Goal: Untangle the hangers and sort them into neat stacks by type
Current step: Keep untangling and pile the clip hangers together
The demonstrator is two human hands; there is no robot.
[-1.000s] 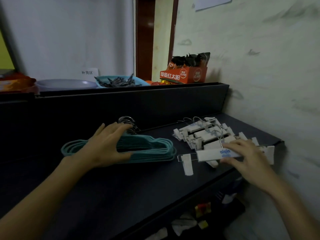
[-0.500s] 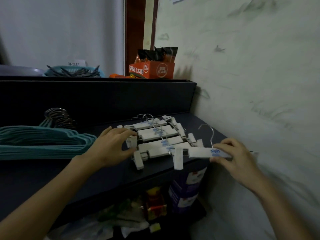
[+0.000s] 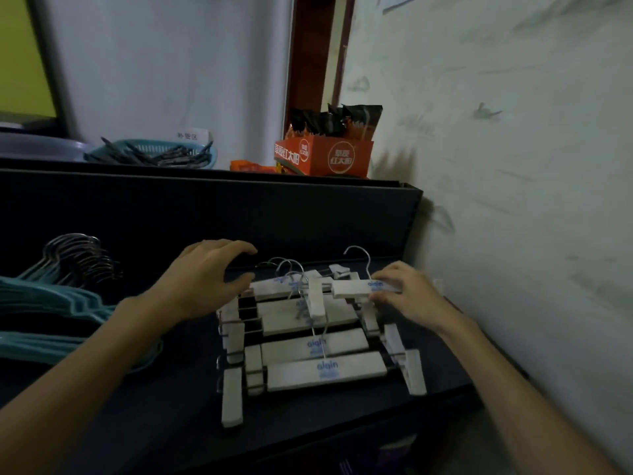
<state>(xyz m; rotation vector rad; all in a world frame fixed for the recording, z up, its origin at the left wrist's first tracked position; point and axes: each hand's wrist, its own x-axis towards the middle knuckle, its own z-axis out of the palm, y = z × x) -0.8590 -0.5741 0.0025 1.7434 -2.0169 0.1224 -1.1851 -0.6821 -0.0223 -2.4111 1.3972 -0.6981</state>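
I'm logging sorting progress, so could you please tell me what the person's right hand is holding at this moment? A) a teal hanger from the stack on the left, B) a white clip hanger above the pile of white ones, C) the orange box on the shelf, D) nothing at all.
B: the right hand pinches one white clip hanger by its bar, above the pile of white clip hangers; the teal hangers lie apart at the left.

Both bare forearms reach forward from the lower corners. The left hand [image 3: 202,279] hovers palm-down, fingers loosely curved and spread, thumb extended toward the right, gripping nothing. The right hand [image 3: 407,296] is turned inward, its fingers [image 3: 383,276] and thumb pinching a white clip hanger [image 3: 356,289].
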